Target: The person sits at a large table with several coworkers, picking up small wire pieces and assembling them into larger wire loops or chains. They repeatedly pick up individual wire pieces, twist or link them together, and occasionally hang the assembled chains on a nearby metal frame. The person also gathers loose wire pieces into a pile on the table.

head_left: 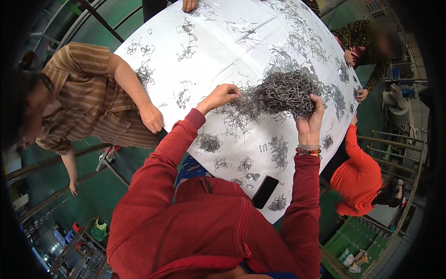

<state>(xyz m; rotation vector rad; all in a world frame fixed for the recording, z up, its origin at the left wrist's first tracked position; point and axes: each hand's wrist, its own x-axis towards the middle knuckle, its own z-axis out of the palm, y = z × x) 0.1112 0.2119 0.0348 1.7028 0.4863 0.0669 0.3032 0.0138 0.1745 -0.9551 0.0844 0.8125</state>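
A big tangled clump of dark metal wire hooks is held up over the white table. My right hand grips it from its near right side, thumb upward. My left hand is at the clump's left, its fingertips pinched together; whatever is between them is too small to make out. Beneath and between the hands, a looser spread of wire hooks lies on the white sheet. Closer to me sit a small round heap of hooks and a pile of straighter metal pieces.
A black phone lies by the near edge of the white table, beside small heaps of hooks. A person in striped clothing stands at the left, one in orange at the right. Other people's hands reach in at the far edges.
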